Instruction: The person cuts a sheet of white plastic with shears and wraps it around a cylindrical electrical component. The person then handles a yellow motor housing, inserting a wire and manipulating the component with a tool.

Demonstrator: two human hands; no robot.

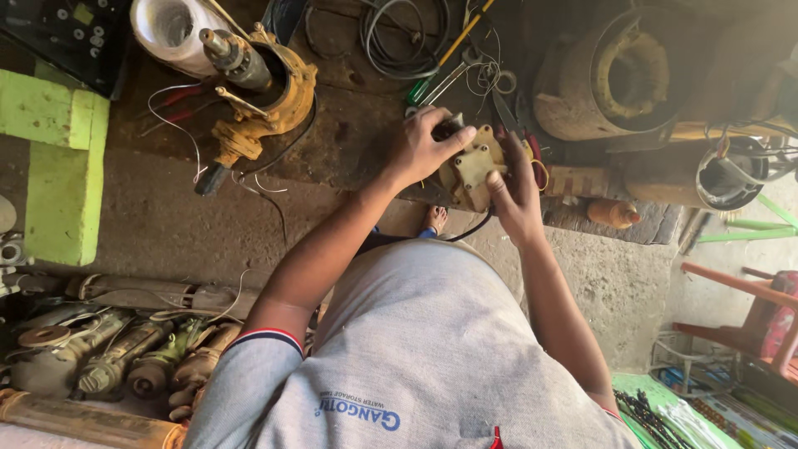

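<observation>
Metal, tan and blocky, the motor part (471, 173) at the table's (349, 141) near edge looks heavy, rigid and greasy, best gripped by its flat sides, as the left hand (421, 146) and right hand (517, 193) curl closed around it.

Two hands, left (420, 150) and right (517, 195), one tan motor housing (472, 173), one yellow pump body (266, 100), one orange bottle (613, 214), four worn grinders at lower left (125, 357).

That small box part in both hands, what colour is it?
The box part is dull tan-yellow, seen best in the head view.
</observation>
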